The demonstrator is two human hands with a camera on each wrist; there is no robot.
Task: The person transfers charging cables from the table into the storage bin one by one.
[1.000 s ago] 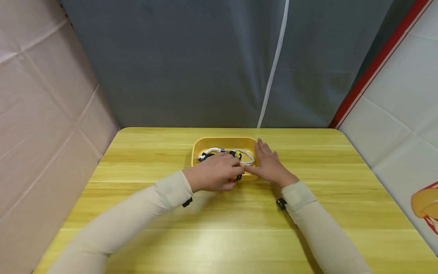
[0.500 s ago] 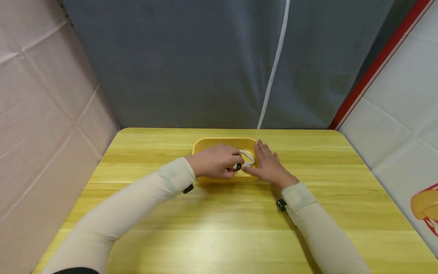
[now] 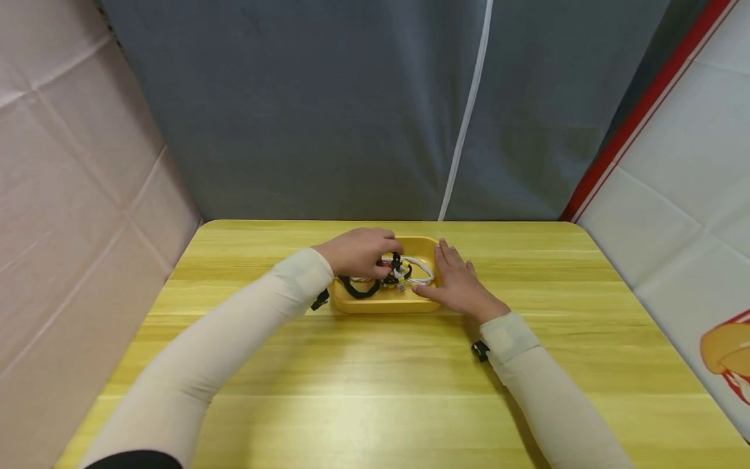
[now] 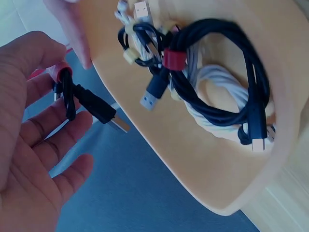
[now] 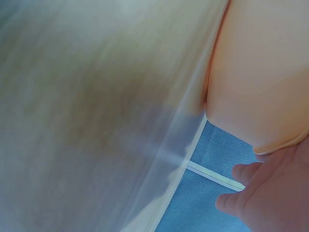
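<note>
A yellow tray (image 3: 381,305) in the middle of the wooden table holds coiled cables. My left hand (image 3: 366,254) is over the tray's far left part and pinches a black cable (image 3: 359,290) whose loop hangs down into the tray. In the left wrist view this held black cable (image 4: 82,96) has a red band and a USB plug, and it sits between the fingers of my left hand (image 4: 34,145). A black bundle with a red tie (image 4: 174,59) and a white cable (image 4: 217,82) lie in the tray (image 4: 193,159). My right hand (image 3: 456,281) lies flat against the tray's right side.
The yellow wooden table (image 3: 375,391) spreads wide in front of the tray. A grey curtain (image 3: 351,111) with a white cord (image 3: 465,124) hangs behind it. Padded panels stand at the left and right. The right wrist view shows the tray's outer wall (image 5: 260,72) and the fingers (image 5: 270,193).
My left hand has moved from the tray's near edge to its far left, drawing a black cable up out of the pile. The right hand has stayed against the tray.
</note>
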